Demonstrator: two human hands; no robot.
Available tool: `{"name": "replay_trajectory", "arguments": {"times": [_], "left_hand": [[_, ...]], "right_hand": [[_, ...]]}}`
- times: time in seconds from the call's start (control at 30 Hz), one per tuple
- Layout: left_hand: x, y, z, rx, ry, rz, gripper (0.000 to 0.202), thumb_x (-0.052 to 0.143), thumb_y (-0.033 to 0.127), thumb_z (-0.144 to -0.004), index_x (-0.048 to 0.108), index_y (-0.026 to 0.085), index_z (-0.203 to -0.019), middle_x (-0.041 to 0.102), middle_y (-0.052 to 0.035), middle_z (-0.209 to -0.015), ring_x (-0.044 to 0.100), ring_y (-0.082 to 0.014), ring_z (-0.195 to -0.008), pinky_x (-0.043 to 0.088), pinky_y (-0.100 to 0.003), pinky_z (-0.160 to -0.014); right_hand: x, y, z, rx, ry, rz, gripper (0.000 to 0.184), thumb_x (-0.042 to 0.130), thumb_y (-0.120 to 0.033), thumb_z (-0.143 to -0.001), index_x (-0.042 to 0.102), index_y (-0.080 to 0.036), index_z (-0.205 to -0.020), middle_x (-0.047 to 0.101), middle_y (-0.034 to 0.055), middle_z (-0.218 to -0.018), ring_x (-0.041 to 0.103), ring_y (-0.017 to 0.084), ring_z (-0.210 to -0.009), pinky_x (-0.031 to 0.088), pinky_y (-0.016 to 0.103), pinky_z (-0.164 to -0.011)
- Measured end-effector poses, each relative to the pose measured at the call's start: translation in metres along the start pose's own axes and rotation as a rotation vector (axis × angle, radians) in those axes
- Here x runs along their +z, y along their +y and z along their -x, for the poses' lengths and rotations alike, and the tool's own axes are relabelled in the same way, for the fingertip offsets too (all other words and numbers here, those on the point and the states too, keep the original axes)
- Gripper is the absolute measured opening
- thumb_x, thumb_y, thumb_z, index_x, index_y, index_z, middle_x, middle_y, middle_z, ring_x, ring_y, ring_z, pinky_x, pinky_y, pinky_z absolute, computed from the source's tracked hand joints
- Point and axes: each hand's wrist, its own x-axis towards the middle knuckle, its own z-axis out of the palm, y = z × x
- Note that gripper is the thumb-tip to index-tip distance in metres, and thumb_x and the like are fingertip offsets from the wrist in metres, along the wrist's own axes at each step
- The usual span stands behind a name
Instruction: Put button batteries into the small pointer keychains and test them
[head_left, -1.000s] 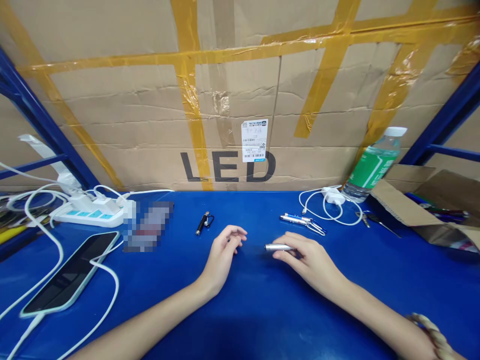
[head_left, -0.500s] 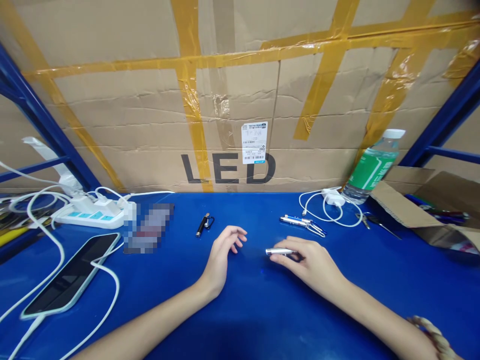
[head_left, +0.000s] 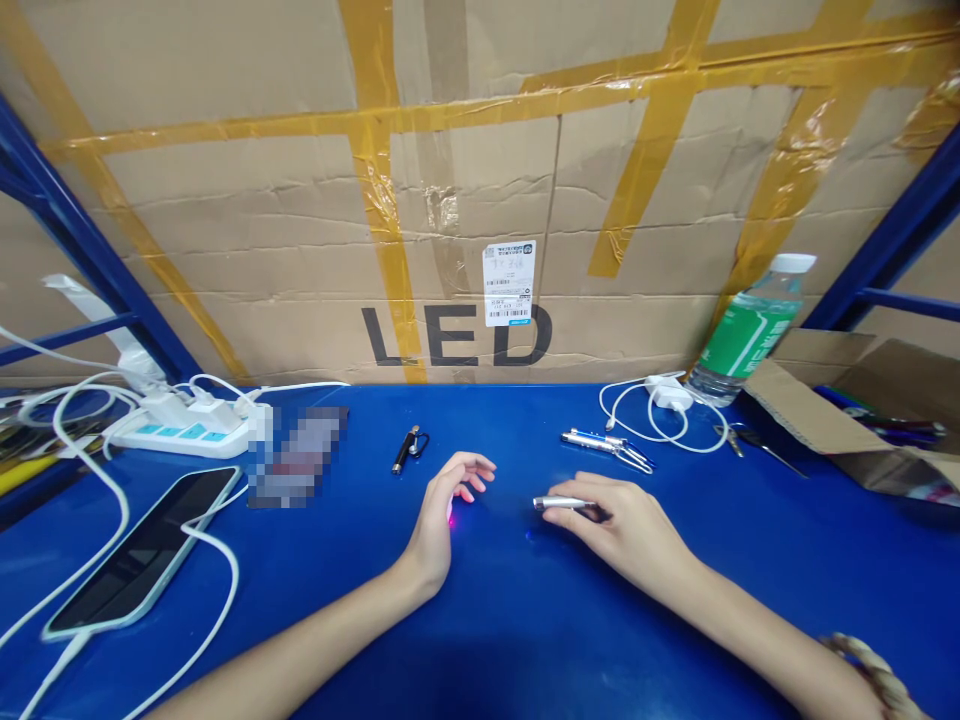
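My right hand (head_left: 622,530) rests on the blue tabletop (head_left: 525,620) and pinches a small silver pen-shaped light (head_left: 559,503) that points left. A pink-red glow shows on the palm of my left hand (head_left: 442,510), which stands on its edge with the fingers loosely curled and nothing in them. A black keychain light (head_left: 406,448) lies just beyond the left hand. Two more silver pen lights with clips (head_left: 606,446) lie beyond the right hand.
A phone (head_left: 142,560) on a white cable lies at the left, near a white power strip (head_left: 187,428). A white charger and cord (head_left: 664,405), a green-labelled water bottle (head_left: 742,335) and an open cardboard box (head_left: 847,420) are at the right. A taped cardboard wall marked LED (head_left: 457,335) stands behind.
A pink-red spot of light now shows on my left palm. Both hands have stayed almost in place.
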Motion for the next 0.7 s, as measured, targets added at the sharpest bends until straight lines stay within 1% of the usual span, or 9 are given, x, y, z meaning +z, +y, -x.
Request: {"name": "replay_trajectory", "arguments": {"times": [0.1, 0.23, 0.53, 0.7], "left_hand": [[0.0000, -0.0002, 0.0000, -0.002, -0.005, 0.000, 0.032, 0.034, 0.034, -0.083, 0.059, 0.015, -0.082, 0.057, -0.0082, -0.085, 0.049, -0.0203, -0.078, 0.035, -0.029, -0.067], [-0.0001, -0.0006, -0.0001, -0.001, -0.010, 0.006, 0.031, 0.034, 0.034, -0.083, 0.058, 0.015, -0.081, 0.057, -0.0075, -0.085, 0.048, -0.0196, -0.077, 0.034, -0.029, -0.067], [-0.0014, -0.0014, -0.0004, 0.008, -0.032, -0.025, 0.032, 0.033, 0.035, -0.084, 0.058, 0.016, -0.081, 0.057, -0.0074, -0.085, 0.048, -0.0202, -0.079, 0.034, -0.029, -0.067], [-0.0007, -0.0001, 0.0000, 0.000, -0.025, -0.042, 0.032, 0.032, 0.034, -0.084, 0.058, 0.016, -0.081, 0.057, -0.0077, -0.085, 0.049, -0.0202, -0.079, 0.035, -0.029, -0.067]], "right_hand": [[-0.0002, 0.0000, 0.0000, 0.002, 0.007, 0.004, 0.023, 0.051, -0.044, -0.084, 0.069, -0.030, -0.086, 0.067, -0.0017, -0.078, 0.057, 0.012, -0.058, 0.038, 0.022, -0.051], [-0.0004, 0.0002, -0.0008, 0.004, 0.000, 0.005, 0.023, 0.049, -0.041, -0.085, 0.069, -0.030, -0.090, 0.067, -0.0011, -0.081, 0.058, 0.012, -0.061, 0.040, 0.022, -0.054], [-0.0005, 0.0020, -0.0014, -0.019, 0.002, 0.001, 0.024, 0.049, -0.042, -0.085, 0.068, -0.029, -0.089, 0.067, -0.0002, -0.082, 0.058, 0.013, -0.061, 0.042, 0.022, -0.054], [0.0013, 0.0051, -0.0011, -0.039, -0.002, 0.008, 0.024, 0.048, -0.041, -0.086, 0.068, -0.029, -0.091, 0.068, 0.0003, -0.087, 0.061, 0.014, -0.069, 0.045, 0.023, -0.059]]}}
